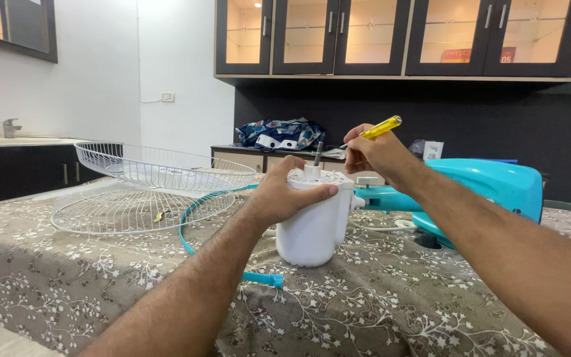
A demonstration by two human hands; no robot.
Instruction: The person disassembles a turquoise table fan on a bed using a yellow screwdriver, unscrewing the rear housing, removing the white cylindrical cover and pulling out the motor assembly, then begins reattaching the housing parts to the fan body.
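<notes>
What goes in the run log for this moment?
left hand: grips white plastic fan motor housing | right hand: holds yellow-handled screwdriver over housing | white wire fan guards: on table

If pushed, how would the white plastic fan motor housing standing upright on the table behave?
The white plastic fan motor housing looks tall and narrow-based, so probably tippy; the left hand steadies it. Its smooth shell may slide on the floral tablecloth.
</notes>
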